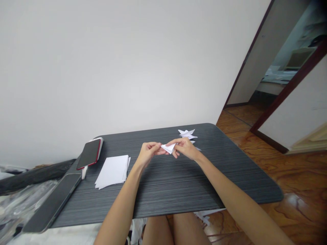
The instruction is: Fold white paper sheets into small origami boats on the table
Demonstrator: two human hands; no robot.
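Observation:
A small folded piece of white paper (168,148) is held above the dark table between both hands. My left hand (150,151) pinches its left tip between thumb and fingers. On the other side, my right hand (185,148) grips the right part, with fingers over and behind it. Just beyond my right hand lie several folded white paper shapes (187,134) with pointed ends, partly hidden by that hand. A stack of white paper sheets (113,170) rests to the left of my left forearm.
The dark striped table (173,194) stands against a white wall. At its left end are a phone with a red edge (89,153), a white cable plug (84,172) and a long dark flat object (55,200). Plastic-wrapped items (28,200) lie beyond the left edge.

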